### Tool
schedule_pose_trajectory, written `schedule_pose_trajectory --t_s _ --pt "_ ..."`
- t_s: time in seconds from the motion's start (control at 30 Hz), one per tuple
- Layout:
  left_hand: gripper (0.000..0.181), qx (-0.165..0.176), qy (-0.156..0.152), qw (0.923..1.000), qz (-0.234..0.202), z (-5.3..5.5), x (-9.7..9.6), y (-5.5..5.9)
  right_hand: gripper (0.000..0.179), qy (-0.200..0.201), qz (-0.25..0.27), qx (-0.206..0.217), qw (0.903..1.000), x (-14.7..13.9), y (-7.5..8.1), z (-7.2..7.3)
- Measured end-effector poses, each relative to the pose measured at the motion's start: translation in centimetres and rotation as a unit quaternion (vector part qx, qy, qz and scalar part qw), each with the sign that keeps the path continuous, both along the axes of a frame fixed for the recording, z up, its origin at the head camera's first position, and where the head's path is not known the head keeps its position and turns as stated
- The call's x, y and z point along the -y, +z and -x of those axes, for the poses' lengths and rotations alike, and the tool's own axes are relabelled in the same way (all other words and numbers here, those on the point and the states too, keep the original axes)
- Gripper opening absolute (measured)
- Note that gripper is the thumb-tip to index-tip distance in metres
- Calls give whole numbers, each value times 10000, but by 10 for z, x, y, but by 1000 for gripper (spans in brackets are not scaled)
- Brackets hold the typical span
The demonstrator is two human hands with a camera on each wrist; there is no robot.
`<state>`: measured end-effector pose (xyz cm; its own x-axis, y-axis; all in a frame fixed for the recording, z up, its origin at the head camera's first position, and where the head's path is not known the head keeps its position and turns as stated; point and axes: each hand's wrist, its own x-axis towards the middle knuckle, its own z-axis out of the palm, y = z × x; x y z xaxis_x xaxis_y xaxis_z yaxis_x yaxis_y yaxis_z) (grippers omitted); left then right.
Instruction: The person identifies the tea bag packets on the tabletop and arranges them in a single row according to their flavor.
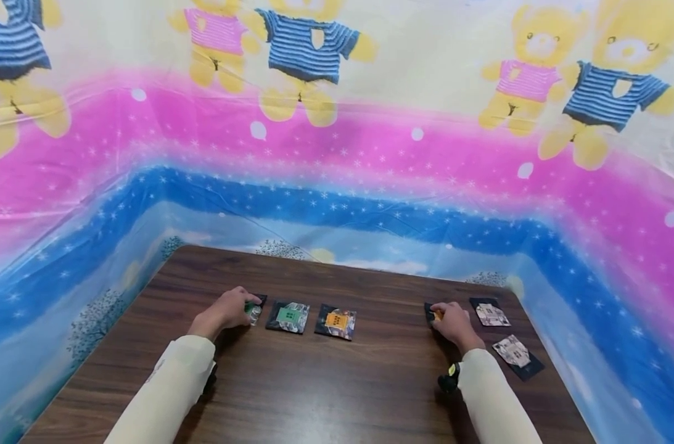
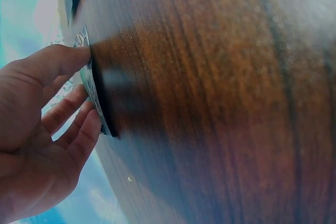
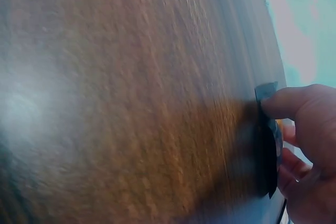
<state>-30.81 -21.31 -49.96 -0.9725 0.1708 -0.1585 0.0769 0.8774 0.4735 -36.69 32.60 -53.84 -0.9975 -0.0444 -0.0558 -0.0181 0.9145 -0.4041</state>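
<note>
Your landmark is the flat, square black packet with an orange printed front (image 1: 335,321), lying near the middle of the dark brown, wood-grained worktop (image 1: 325,394) with neither hand touching it. Just to the left of that landmark lies a flat, square black packet with a green printed front (image 1: 288,317), and farther left, in the same row, is a small dark packet with a green and silvery front (image 1: 256,311). Your left hand (image 1: 234,310) holds this last one, thumb at one edge and fingers at the opposite edge, spread only about as wide as the packet. Well to the right of the landmark, your right hand (image 1: 452,320) holds a black packet with a patch of orange (image 1: 428,313), thumb near one end and fingers along the far side. Both wrist views catch the held packets nearly edge-on, so you can't quite tell whether either one is lifted off the wood. Farther right of the landmark, beyond your right hand, lie two black packets with pale grey printed fronts: the upper one (image 1: 490,312) and the lower one (image 1: 518,356), turned askew. Behind the landmark, past the worktop's far edge, hangs a pink, blue and cream cloth (image 1: 342,148) printed with teddy bears.
</note>
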Motion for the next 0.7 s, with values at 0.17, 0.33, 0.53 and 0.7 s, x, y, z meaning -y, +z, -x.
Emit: schedule_pose_trajectory --t_s 0.17,0.33,0.53,0.7 --pt "47 9 -21 10000 15 2 2 -2 39 -28 179 58 9998 9 2 -8" --pt "47 24 -52 10000 3 2 2 -2 39 71 253 33 9996 19 1 -17" --pt "48 3 -89 10000 23 1 3 0 38 162 324 -98 9993 37 0 -25" --pt "48 7 -147 9998 104 3 2 -1 38 269 314 -208 9989 56 0 -33"
